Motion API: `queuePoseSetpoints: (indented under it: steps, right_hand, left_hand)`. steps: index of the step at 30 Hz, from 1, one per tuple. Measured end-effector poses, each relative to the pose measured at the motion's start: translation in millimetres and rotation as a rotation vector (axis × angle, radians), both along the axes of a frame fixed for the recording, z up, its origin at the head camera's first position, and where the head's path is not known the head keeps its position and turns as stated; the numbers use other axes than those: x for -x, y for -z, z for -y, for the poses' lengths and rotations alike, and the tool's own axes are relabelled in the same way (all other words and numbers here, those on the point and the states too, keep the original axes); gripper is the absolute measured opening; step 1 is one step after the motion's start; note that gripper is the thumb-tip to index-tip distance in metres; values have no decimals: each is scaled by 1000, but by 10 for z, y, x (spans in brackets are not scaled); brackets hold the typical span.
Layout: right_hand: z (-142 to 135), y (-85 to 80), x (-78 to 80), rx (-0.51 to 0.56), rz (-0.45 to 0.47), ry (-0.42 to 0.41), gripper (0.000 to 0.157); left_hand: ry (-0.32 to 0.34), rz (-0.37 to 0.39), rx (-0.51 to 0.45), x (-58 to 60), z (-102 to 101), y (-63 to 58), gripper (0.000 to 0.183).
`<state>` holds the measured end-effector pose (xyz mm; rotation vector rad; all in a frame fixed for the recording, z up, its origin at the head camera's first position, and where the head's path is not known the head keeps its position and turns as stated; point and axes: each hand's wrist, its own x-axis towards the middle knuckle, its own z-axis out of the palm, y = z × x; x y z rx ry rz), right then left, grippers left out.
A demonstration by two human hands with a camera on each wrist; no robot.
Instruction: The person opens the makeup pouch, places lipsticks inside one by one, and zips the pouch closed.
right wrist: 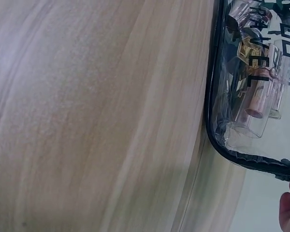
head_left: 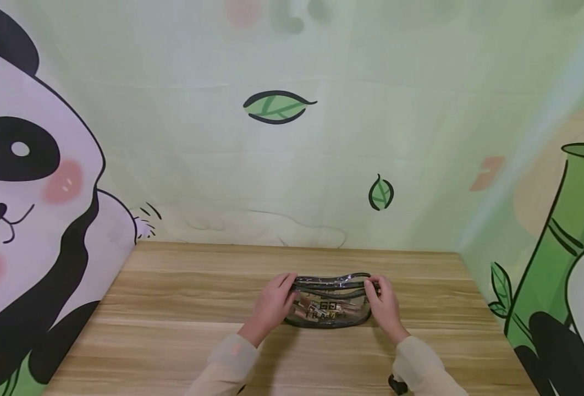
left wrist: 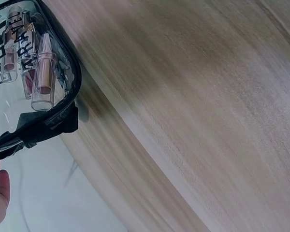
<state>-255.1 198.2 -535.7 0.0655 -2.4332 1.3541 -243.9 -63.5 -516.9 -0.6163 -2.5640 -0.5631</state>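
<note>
A clear zip pouch (head_left: 329, 302) with black trim and the printed word TRAVEL is held upright at the middle of the wooden table. My left hand (head_left: 274, 301) grips its upper left corner. At the upper right corner, my right hand (head_left: 384, 306) pinches the edge with thumb and fingers. Several lip gloss tubes (left wrist: 46, 77) show through the plastic, lying low in the pouch. In the right wrist view, a pinkish tube (right wrist: 257, 99) lies near the pouch's bottom corner. Only a few fingertips of each hand appear in the wrist views.
The wooden table (head_left: 173, 308) reaches back to a pale green wall cloth (head_left: 198, 137) printed with leaves. A printed panda (head_left: 25, 181) is at the left and printed bamboo (head_left: 564, 236) at the right. Something black (head_left: 397, 384) shows at the right cuff.
</note>
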Motion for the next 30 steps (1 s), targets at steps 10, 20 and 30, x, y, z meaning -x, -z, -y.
queuePoseSetpoints:
  steps: [10,20,30]
  right_hand:
    - [-166,-67,59,157,215,-44,44]
    - [-295,-45,50,123,510,-52,58]
    - [-282,-47,52,192,536,-44,49]
  left_hand:
    - [-4,35,21,2,-2,-2,40]
    - [1,49,23,-2,10,6,40]
    - [16,39,10,8,19,16,41]
